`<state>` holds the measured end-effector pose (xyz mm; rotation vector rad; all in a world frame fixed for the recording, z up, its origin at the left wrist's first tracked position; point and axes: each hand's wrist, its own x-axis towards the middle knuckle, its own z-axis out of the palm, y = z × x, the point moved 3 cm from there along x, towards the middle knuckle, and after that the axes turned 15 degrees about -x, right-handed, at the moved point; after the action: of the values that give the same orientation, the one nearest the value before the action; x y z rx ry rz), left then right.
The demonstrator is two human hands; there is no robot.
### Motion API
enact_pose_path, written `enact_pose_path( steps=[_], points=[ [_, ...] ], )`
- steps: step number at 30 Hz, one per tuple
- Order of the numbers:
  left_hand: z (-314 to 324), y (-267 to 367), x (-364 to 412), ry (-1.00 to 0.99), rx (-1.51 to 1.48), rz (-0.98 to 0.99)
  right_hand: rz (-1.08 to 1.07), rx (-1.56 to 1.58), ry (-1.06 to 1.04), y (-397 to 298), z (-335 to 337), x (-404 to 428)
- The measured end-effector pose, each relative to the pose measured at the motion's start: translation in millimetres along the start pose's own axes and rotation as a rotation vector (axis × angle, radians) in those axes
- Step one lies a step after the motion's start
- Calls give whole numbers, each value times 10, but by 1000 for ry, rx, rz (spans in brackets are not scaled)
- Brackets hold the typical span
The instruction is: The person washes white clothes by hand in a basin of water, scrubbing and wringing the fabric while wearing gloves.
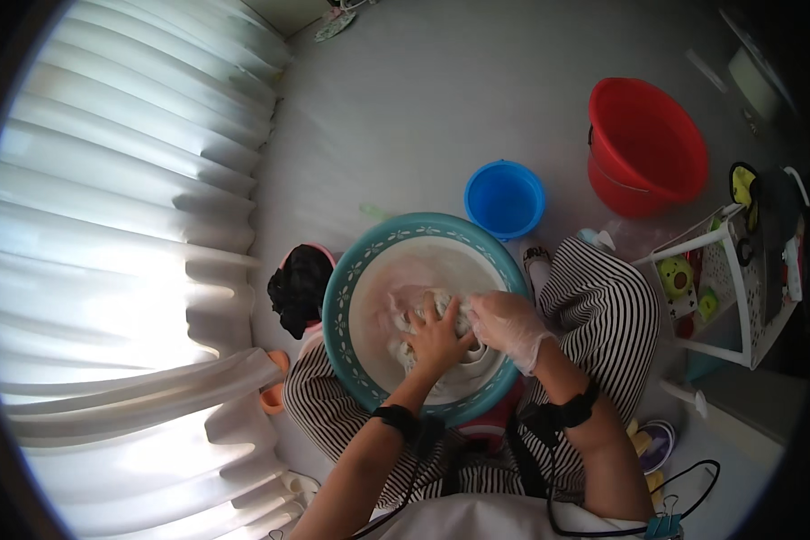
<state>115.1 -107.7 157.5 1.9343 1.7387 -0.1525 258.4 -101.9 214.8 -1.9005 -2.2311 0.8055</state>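
Between my knees stands a teal plastic basin (341, 317) with a ring of pale cut-out shapes below its rim. Cloudy water fills it, and a whitish wet cloth (472, 371) lies bunched in the water. My left hand (439, 334) is bare and rests on the cloth from above, fingers spread. Just right of it, my right hand (509, 324) wears a thin clear plastic glove. Its fingers are curled on a fold of the cloth, with the fingertips partly hidden.
Beyond the basin are a blue bucket (505, 198) and a larger red bucket (648, 145). Black cloth (302, 287) hangs over a pink container at left. White curtains (128, 223) line the left side; a white-framed rack (736, 290) stands right. A dark cable (702, 493) loops at lower right.
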Motion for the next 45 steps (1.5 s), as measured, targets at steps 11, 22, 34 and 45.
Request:
enact_pose_path(
  steps=[11, 22, 34, 45],
  points=[
    [215, -706, 916, -78, -224, 3, -12, -11, 5, -49, -10, -5],
    [-421, -120, -188, 206, -461, 411, 5, -88, 117, -19, -103, -1],
    [197, 178, -16, -133, -91, 241, 43, -21, 49, -7, -287, 7],
    [399, -170, 876, -86, -239, 216, 7, -69, 63, -64, -295, 3]
  ],
)
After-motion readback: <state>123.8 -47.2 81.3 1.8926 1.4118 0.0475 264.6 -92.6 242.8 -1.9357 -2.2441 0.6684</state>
